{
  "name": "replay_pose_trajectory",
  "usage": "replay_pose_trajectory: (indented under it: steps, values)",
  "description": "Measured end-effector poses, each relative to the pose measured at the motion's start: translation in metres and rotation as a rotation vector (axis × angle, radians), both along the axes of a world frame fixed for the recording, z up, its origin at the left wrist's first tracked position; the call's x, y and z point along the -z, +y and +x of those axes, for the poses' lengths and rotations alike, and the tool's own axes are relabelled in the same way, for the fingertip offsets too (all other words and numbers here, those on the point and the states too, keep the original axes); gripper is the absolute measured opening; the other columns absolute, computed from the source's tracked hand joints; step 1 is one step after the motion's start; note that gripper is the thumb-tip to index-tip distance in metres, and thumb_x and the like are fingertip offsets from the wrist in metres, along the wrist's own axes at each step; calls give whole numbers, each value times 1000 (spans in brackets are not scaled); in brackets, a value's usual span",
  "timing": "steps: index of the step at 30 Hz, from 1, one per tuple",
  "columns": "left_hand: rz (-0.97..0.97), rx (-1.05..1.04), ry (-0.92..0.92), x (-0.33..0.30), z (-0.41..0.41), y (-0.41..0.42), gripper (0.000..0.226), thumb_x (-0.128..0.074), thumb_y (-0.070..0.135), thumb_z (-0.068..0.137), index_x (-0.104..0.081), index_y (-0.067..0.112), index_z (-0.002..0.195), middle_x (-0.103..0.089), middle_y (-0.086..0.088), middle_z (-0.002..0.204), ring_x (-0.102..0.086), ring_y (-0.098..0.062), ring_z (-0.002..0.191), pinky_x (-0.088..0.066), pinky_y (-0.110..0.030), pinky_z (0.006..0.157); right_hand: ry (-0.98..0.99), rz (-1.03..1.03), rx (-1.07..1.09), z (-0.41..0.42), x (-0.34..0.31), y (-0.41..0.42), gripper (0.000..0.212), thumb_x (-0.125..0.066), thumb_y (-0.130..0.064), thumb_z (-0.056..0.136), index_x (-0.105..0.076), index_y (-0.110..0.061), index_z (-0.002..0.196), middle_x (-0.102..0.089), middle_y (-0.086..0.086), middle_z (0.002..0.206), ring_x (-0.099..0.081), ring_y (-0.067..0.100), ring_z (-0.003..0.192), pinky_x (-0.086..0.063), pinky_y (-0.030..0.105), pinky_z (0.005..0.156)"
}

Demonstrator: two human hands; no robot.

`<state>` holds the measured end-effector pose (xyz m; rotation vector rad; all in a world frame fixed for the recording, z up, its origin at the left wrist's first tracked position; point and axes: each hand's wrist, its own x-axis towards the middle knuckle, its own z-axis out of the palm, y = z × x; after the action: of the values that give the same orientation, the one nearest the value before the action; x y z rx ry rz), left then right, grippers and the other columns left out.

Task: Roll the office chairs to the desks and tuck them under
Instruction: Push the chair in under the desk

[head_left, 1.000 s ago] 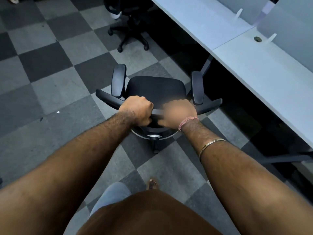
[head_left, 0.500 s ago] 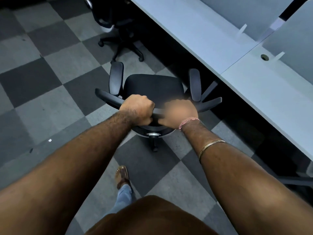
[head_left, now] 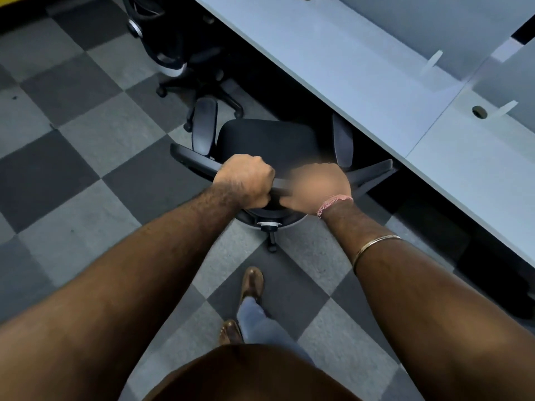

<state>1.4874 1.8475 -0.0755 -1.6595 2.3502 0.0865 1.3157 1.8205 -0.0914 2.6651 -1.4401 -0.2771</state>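
A black office chair [head_left: 266, 140] stands in front of me, seen from above, its seat and two armrests pointing away. My left hand [head_left: 244, 183] grips the top edge of its backrest, fingers curled round it. Beside it my right hand [head_left: 315, 188], blurred, holds the same edge. The chair's right armrest [head_left: 343, 140] lies close to the front edge of the long pale desk [head_left: 362, 68], which runs diagonally from the top to the right. The seat is still out on the floor, beside the desk's dark underside.
A second black chair [head_left: 179, 53] stands farther along at the desk's edge, its wheeled base close to my chair's left armrest. Checkered grey carpet tiles [head_left: 72, 169] spread to the left. Partition panels [head_left: 434, 24] rise behind the desk. My feet are on the floor below the chair.
The chair has rolled forward along the desk with both hands still on its backrest. It is now nearer the desk edge and the second chair. I have stepped forward.
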Motion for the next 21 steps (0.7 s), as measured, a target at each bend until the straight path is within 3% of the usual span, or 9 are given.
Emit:
replay_pose_trajectory:
  steps: [4, 12, 21]
  values:
    - [1, -17, -4, 0, 24, -52, 21, -61, 43, 83, -53, 26, 75, -51, 5, 64, -51, -18, 56, -51, -33, 58, -26, 2, 2, 24, 0, -50, 46, -51, -74, 70, -49, -28, 75, -67, -4, 78, -65, 25, 73, -40, 33, 60]
    - [19, -19, -19, -4, 62, -155, 21, -63, 46, 81, -57, 26, 79, -53, 4, 66, -56, -22, 63, -55, -36, 64, -23, 1, 23, 64, 4, -150, 48, -52, -70, 71, -64, -26, 87, -67, -2, 81, -65, 26, 74, -43, 33, 61]
    - [44, 58, 0, -1, 99, -220, 22, -62, 47, 79, -59, 26, 78, -58, 5, 66, -59, -21, 59, -58, -37, 63, 2, 42, 134, 99, -1, -201, 48, -53, -71, 69, -62, -26, 84, -66, 0, 78, -65, 27, 73, -49, 35, 64]
